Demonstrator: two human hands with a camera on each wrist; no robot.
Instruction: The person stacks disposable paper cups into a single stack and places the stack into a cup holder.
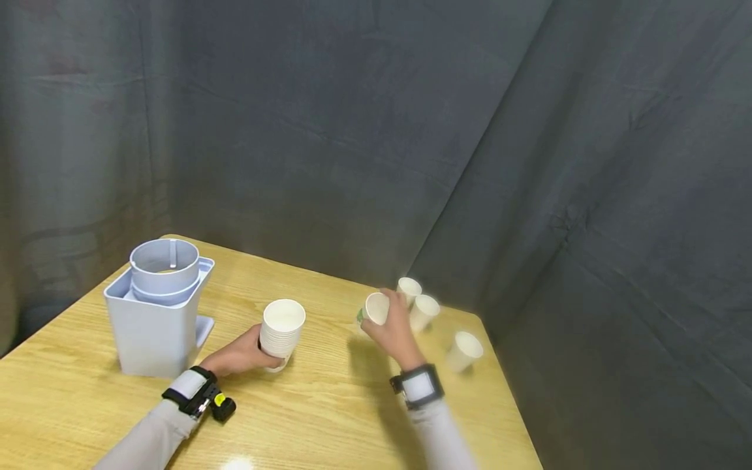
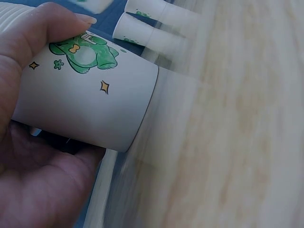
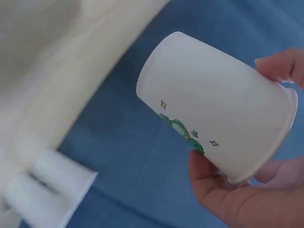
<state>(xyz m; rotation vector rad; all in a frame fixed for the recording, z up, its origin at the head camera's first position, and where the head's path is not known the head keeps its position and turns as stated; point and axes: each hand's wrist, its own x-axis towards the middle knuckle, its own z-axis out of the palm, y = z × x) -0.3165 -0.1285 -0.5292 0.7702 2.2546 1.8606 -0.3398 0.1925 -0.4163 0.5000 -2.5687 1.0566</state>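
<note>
My left hand (image 1: 243, 354) grips a stack of white paper cups (image 1: 281, 333) above the middle of the table. In the left wrist view, a green cartoon animal shows on the side of the outer cup (image 2: 95, 102), with the thumb lying over part of it. Further right, my right hand (image 1: 399, 331) holds a single paper cup (image 1: 376, 309) between thumb and fingers near its rim. That cup (image 3: 209, 109) is tilted in the right wrist view. Just beyond the right hand stand two white paper cups (image 1: 409, 287), side by side.
Nearer the table's right edge stands another paper cup (image 1: 464, 351). At the left is a pale square container (image 1: 149, 336) with a round open cylinder (image 1: 164, 281) in its top. Dark curtains (image 1: 329, 143) hang behind and beside the wooden table (image 1: 317, 411).
</note>
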